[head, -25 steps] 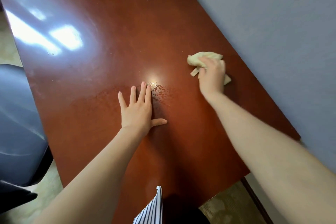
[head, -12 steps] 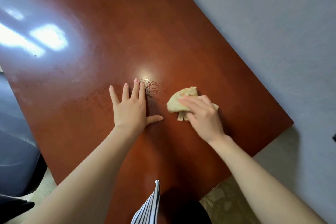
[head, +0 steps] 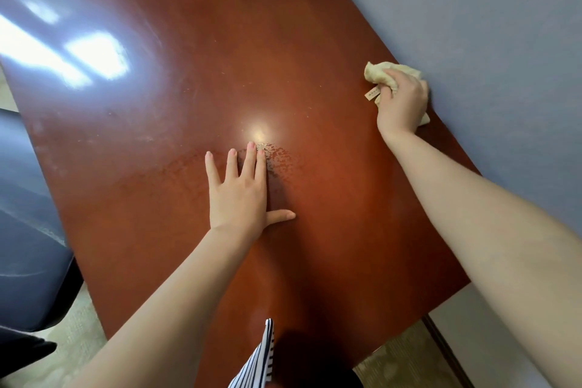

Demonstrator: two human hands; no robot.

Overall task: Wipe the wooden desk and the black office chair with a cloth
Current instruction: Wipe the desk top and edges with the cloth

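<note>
A glossy reddish-brown wooden desk [head: 195, 79] fills most of the head view. My left hand [head: 239, 195] lies flat on it near the middle, fingers spread, holding nothing. My right hand [head: 401, 104] presses a crumpled beige cloth [head: 382, 72] onto the desk's right edge, against the wall. A small tag hangs from the cloth. A patch of wet droplets [head: 282, 161] sits just right of my left fingertips. Part of the black office chair [head: 28, 230] shows at the left edge.
A grey-blue wall [head: 488, 41] runs along the desk's right side. Carpet floor [head: 400, 362] shows below the near desk edge and by the chair. A striped piece of my clothing [head: 258, 359] hangs at the bottom centre. Window light glares on the desk's far left.
My right hand has swept the cloth from beside my left hand out to the desk's right edge by the wall. My left hand has stayed planted.
</note>
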